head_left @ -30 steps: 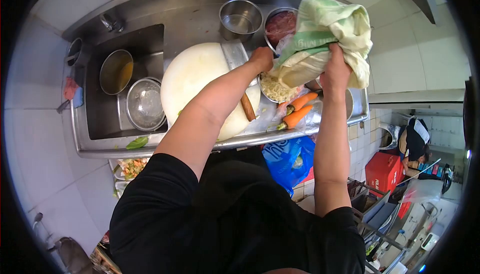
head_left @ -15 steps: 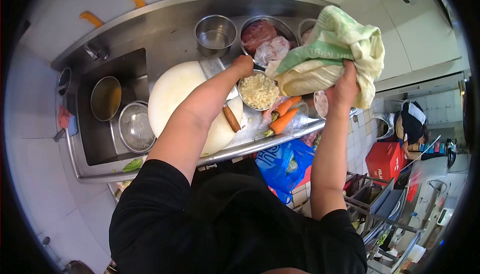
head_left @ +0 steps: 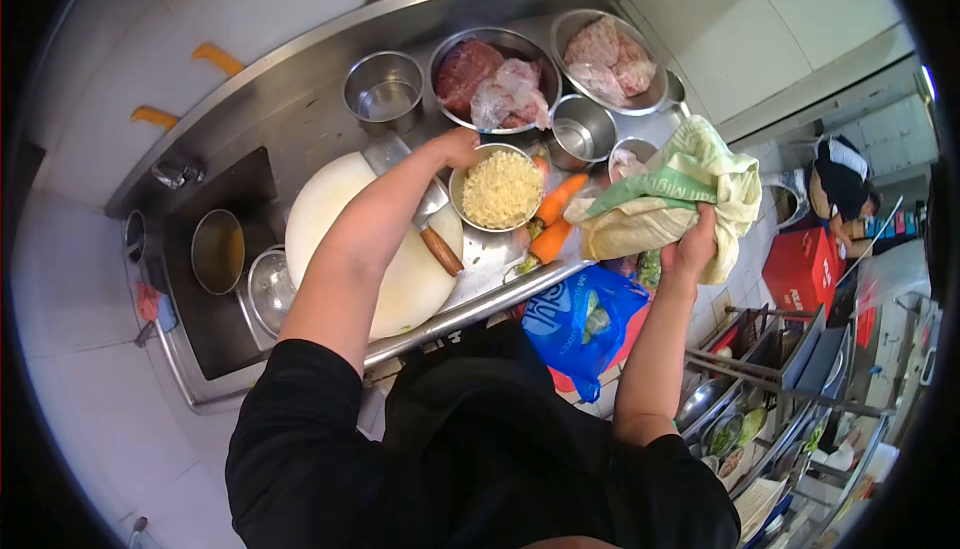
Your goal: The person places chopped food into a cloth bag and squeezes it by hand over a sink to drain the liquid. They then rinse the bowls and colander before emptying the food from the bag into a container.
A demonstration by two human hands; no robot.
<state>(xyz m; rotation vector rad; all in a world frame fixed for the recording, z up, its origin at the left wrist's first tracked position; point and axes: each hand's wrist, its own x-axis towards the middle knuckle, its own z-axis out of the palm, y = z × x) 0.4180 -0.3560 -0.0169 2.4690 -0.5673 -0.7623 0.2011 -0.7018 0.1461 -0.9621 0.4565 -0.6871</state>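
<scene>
My right hand is closed around a bunched cream cloth with a green printed band, held up over the counter's right end. At the rim of a metal bowl my left hand has its fingers curled, their tips partly hidden. Pale chopped garlic fills this bowl. Beside it, a wooden-handled cleaver lies on the round white cutting board, its blade partly under my left forearm. Carrots lie between the bowl and the cloth.
Behind are a bowl of red meat, a bowl of pale meat, and empty metal pots. A sink holding a pot stands left. A blue bag hangs below the counter edge. Another person bends at far right.
The cloth in my right hand has moved away to the right, uncovering the pale meat bowl and a metal pot. My left hand stays at the garlic bowl. The view has shifted.
</scene>
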